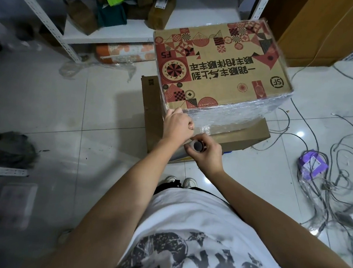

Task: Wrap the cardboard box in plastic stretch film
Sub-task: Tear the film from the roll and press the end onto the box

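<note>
A: Left hand [177, 124]?
B: Fingers curled, pressed against the near left corner of the printed cardboard box [219, 67], on the stretch film [232, 115] there; pinching or merely pressing, cannot tell.

A: Right hand [204, 155]?
B: Just below and beside the left one. Fingers wrapped round the film roll [198, 146], only its dark core end showing between thumb and fingers.

A: Position of the box?
B: Resting on a plain brown carton [152, 110], which sits on the tiled floor [88, 109]. Near side clouded with wrinkled clear film; printed top facing up, lettering upside down from this viewpoint.

A: Counts?
B: Two hands, one roll, one printed box, one carton beneath. Two shoes [181, 181] visible below the forearms. Tangled grey cables [339, 169] spread over the floor to the right, too many to count. One metal shelf unit [107, 36] behind, holding brown parcels and folded fabric.
</note>
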Demonstrator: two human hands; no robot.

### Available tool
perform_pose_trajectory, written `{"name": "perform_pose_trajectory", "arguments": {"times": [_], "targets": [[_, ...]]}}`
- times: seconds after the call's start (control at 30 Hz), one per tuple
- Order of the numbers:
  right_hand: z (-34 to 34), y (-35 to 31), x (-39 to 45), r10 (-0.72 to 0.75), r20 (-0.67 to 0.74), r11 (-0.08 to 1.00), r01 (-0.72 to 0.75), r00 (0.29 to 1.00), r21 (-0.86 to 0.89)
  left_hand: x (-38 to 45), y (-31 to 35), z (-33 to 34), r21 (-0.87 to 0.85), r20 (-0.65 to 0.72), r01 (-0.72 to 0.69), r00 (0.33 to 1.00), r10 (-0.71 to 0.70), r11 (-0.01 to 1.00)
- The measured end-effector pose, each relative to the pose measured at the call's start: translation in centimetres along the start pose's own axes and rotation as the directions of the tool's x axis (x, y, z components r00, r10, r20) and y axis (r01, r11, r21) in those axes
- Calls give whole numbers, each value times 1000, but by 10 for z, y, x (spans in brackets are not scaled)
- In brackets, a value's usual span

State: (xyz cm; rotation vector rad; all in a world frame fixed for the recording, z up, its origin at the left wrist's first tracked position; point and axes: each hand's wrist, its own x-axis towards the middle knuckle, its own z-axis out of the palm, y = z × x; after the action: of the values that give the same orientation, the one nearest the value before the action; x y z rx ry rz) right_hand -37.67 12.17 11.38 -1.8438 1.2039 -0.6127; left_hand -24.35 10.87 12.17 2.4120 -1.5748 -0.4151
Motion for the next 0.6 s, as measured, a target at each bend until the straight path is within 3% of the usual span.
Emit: {"name": "perform_pose_trajectory", "arguments": {"times": [0.17, 0.3, 0.5, 0.6], "targets": [[-2, 2, -4, 16, 22, 1000, -16, 1000, 23, -4, 2, 0, -22, -34, 11, 999, -11, 1000], [-6, 3, 4, 122, 37, 981, -126, 992, 144, 0, 1, -5, -52, -32, -9, 999, 7, 999], [-15, 12, 26, 144, 132, 936, -178, 981, 303, 2, -21, -16, -138, 215, -204, 949, 230, 969], [-14, 16, 37, 93, 182, 956, -139, 979, 258, 3, -25, -19, -105, 253, -257, 928, 275, 961]]}}
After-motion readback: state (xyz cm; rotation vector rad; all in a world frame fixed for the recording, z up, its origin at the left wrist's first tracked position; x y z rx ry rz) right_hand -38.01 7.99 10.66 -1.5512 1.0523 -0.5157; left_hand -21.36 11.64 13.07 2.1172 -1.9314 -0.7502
